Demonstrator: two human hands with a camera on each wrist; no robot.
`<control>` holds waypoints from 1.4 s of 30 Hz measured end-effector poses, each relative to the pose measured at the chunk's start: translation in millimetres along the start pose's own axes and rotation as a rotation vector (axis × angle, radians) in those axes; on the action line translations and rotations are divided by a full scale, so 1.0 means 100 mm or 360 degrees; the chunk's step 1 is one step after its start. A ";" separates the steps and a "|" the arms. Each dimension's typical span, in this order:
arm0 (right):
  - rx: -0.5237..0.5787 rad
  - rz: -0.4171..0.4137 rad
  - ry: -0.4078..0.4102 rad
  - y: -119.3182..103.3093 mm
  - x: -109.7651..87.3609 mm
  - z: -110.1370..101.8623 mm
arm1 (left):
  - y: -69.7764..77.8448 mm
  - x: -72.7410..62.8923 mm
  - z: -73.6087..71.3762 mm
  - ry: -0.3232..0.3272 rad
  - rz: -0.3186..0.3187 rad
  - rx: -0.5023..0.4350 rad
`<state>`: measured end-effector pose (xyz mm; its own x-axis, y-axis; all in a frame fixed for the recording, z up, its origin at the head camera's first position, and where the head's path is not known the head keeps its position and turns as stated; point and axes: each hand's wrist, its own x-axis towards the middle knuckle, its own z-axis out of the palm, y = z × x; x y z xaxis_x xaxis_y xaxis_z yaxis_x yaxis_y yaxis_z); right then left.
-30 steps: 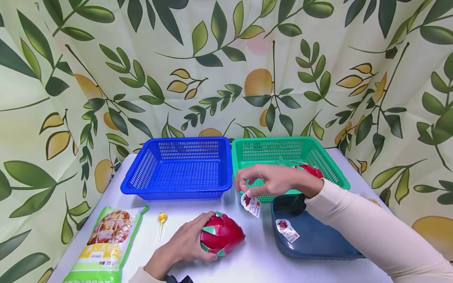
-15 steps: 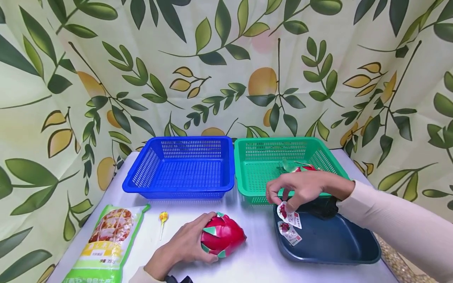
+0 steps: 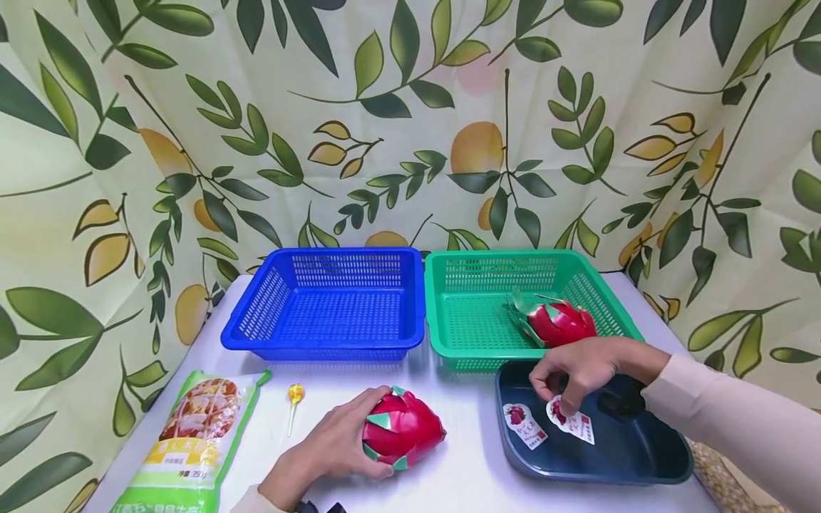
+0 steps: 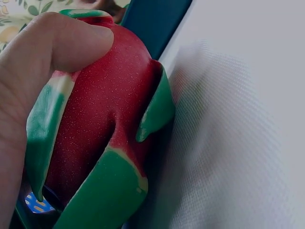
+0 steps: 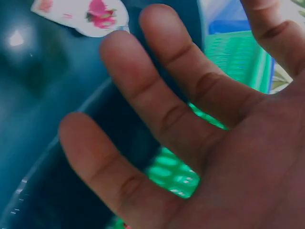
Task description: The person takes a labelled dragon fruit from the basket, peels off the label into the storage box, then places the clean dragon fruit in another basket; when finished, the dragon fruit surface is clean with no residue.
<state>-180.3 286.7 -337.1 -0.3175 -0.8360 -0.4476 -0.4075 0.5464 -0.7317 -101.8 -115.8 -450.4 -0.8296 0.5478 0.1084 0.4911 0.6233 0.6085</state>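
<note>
My left hand (image 3: 343, 436) grips a red dragon fruit (image 3: 410, 429) with green-tipped scales on the white table. In the left wrist view the thumb (image 4: 83, 45) presses on the fruit's red skin. Over a dark blue tub (image 3: 622, 463), my right hand (image 3: 596, 365) pinches a white label (image 3: 581, 427) printed with a dragon fruit, low over the tub floor. A similar label (image 3: 526, 425) lies on the left side of the tub. The right wrist view has several loosely bent fingers (image 5: 131, 67) near a printed label (image 5: 102, 19); the pinching fingertips are out of sight there.
At the back, a blue basket (image 3: 321, 353) stands beside a green basket (image 3: 477, 352) holding another dragon fruit (image 3: 564, 326). A yellow-headed lollipop (image 3: 295, 393) and a green-edged food packet (image 3: 186, 442) lie on the left. A leaf-patterned cloth (image 3: 410, 121) hangs behind.
My right hand has carried the label rightward from the open table and lowered it into the tub, beside the other label. The left hand has stayed on the dragon fruit.
</note>
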 end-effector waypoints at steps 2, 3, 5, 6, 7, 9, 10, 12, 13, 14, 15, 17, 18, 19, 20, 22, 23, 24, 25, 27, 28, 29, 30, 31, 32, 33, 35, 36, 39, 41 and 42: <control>0.0019 0.0061 -0.0006 0.06 -0.02 0.04 | 0.00 0.00 0.01 -0.0004 -0.0005 -0.0005; 0.0023 0.0086 -0.0002 0.09 -0.03 0.06 | 0.00 0.00 0.01 -0.0010 -0.0011 -0.0010; 0.0021 0.0120 0.0014 0.15 -0.05 0.09 | 0.00 -0.01 0.01 -0.0019 -0.0026 -0.0024; 0.0023 0.0129 0.0024 0.19 -0.05 0.10 | 0.00 -0.01 0.01 -0.0022 -0.0032 -0.0027; 0.0029 0.0135 0.0032 0.22 -0.06 0.11 | 0.00 -0.01 0.01 -0.0026 -0.0037 -0.0028; 0.0043 0.0138 0.0052 0.31 -0.09 0.14 | 0.00 -0.01 0.01 -0.0026 -0.0041 -0.0026; 0.0051 0.0137 0.0064 0.35 -0.10 0.15 | 0.00 -0.01 0.01 -0.0025 -0.0042 -0.0025; 0.0076 0.0127 0.0088 0.45 -0.13 0.18 | -0.01 -0.01 0.01 -0.0018 -0.0036 -0.0024; 0.0086 0.0124 0.0103 0.50 -0.14 0.19 | -0.01 0.00 0.01 -0.0015 -0.0032 -0.0020; 0.0099 0.0119 0.0121 0.54 -0.16 0.21 | -0.01 0.00 0.01 -0.0011 -0.0029 -0.0025; 0.0111 0.0113 0.0138 0.58 -0.17 0.22 | -0.01 0.00 0.00 -0.0006 -0.0024 -0.0026; 0.0130 0.0103 0.0178 0.65 -0.20 0.24 | -0.01 0.00 0.00 0.0004 -0.0020 -0.0025; 0.0136 0.0099 0.0202 0.68 -0.21 0.25 | -0.01 0.00 0.00 0.0011 -0.0020 -0.0020; 0.0131 0.0096 0.0229 0.70 -0.22 0.26 | -0.01 0.00 0.00 0.0013 -0.0023 -0.0019; 0.0130 0.0095 0.0253 0.71 -0.22 0.27 | -0.01 0.00 0.00 0.0015 -0.0026 -0.0019; 0.0118 0.0103 0.0296 0.74 -0.22 0.29 | -0.01 -0.01 0.00 0.0014 -0.0033 -0.0016; 0.0111 0.0107 0.0313 0.75 -0.22 0.30 | -0.01 -0.01 0.00 0.0013 -0.0036 -0.0017; 0.0107 0.0115 0.0327 0.76 -0.21 0.32 | -0.01 -0.01 0.00 0.0008 -0.0041 -0.0018; 0.0093 0.0118 0.0340 0.76 -0.21 0.34 | -0.01 -0.01 0.00 0.0003 -0.0044 -0.0019; 0.0063 0.0130 0.0377 0.77 -0.20 0.37 | -0.01 0.00 0.00 0.0002 -0.0043 -0.0018; 0.0037 0.0137 0.0399 0.77 -0.19 0.39 | -0.01 0.00 0.01 0.0000 -0.0044 -0.0017; 0.0004 0.0156 0.0420 0.77 -0.18 0.41 | -0.01 0.00 0.01 -0.0002 -0.0044 -0.0016; -0.0033 0.0181 0.0443 0.77 -0.17 0.43 | -0.01 0.00 0.01 -0.0003 -0.0044 -0.0014; -0.0074 0.0205 0.0463 0.77 -0.16 0.45 | -0.01 0.00 0.01 -0.0003 -0.0043 -0.0014; -0.0110 0.0233 0.0482 0.77 -0.15 0.47 | -0.01 0.00 0.02 -0.0003 -0.0045 -0.0015; -0.0142 0.0259 0.0497 0.77 -0.14 0.48 | -0.01 0.00 0.02 -0.0002 -0.0047 -0.0014; -0.0195 0.0307 0.0519 0.77 -0.12 0.51 | -0.01 0.00 0.02 -0.0006 -0.0055 -0.0013; -0.0217 0.0318 0.0530 0.78 -0.11 0.53 | 0.00 0.00 0.02 -0.0006 -0.0057 -0.0008; -0.0290 0.0326 0.0566 0.79 -0.08 0.57 | 0.00 0.00 0.01 -0.0005 -0.0065 -0.0001; -0.0345 0.0344 0.0590 0.82 -0.07 0.60 | 0.00 0.00 0.01 -0.0007 -0.0068 0.0002; -0.0374 0.0356 0.0600 0.83 -0.06 0.61 | 0.00 0.00 0.01 -0.0009 -0.0069 0.0001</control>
<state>-159.4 333.8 -426.4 -0.6893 -0.6443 -0.3314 -0.4620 0.7432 -0.4840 -101.4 -115.6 -451.7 -0.8487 0.5231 0.0775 0.4547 0.6471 0.6120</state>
